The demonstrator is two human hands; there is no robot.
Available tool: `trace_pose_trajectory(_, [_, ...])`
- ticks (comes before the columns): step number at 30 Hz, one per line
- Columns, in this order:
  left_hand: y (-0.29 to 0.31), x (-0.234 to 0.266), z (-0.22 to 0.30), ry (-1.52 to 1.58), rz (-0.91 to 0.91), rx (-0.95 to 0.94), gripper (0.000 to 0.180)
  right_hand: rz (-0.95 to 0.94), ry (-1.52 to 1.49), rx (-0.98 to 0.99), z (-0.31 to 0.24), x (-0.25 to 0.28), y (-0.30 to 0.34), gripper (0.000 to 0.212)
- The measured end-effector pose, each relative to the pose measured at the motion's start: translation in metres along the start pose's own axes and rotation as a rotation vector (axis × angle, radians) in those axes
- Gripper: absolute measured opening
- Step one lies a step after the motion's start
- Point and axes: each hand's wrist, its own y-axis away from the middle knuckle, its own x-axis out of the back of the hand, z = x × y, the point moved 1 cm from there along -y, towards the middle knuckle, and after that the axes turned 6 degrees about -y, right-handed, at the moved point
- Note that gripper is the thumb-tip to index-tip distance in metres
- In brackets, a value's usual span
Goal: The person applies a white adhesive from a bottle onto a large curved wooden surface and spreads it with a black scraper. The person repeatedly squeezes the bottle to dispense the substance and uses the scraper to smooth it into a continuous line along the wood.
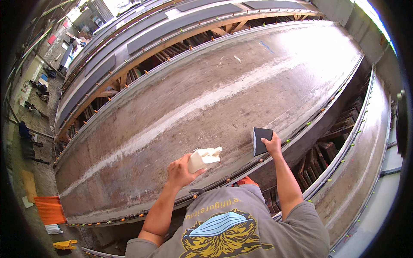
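The left hand [180,173] curls around a boxy white piece [197,161] with creamy lumps. The right hand [272,144] pinches a dark, flat spreader [259,141] near the long brown panel's [185,124] edge.

White tub [198,162], pale paste [213,153], black spreader [260,142]

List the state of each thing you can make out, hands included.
Left hand: closed around the pale block.
Pale block: held, lumpy cream-coloured mass at its far end.
Right hand: gripping the dark flat blade.
Dark flat blade: held, whitish along one edge.
Long curved surface: stained, with a whitish streak lengthwise.
Yellow item: crumpled, kind unclear.
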Motion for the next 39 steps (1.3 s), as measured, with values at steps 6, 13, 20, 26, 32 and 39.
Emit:
trace_pose_trajectory(6, [-0.053, -0.009, 0.051, -0.109, -0.118, -0.068, 0.066, -0.006, -0.162, -0.011, 0.019, 0.004, -0.001, 0.036])
trace_pose_trajectory(13, [-0.088, -0.029, 0.092, -0.133, -0.131, -0.165, 0.064, 0.03, -0.254, -0.072, 0.027, 0.008, -0.002, 0.036])
trace_pose_trajectory(20, [-0.117, -0.04, 0.116, -0.218, -0.208, -0.181, 0.061, 0.137, -0.236, -0.094, 0.036, 0.038, -0.007, 0.039])
trace_pose_trajectory(26, [-0.122, -0.041, 0.098, -0.32, -0.263, -0.197, 0.057, 0.181, -0.356, -0.119, 0.045, 0.038, -0.003, 0.038])
trace_pose_trajectory(32, [-0.118, -0.036, 0.089, -0.391, -0.305, -0.238, 0.05, 0.147, -0.319, -0.163, 0.049, 0.033, -0.007, 0.035])
trace_pose_trajectory(39, [-0.116, -0.037, 0.084, -0.508, -0.312, -0.354, 0.04, 0.164, -0.283, -0.124, 0.054, 0.031, -0.009, 0.037])
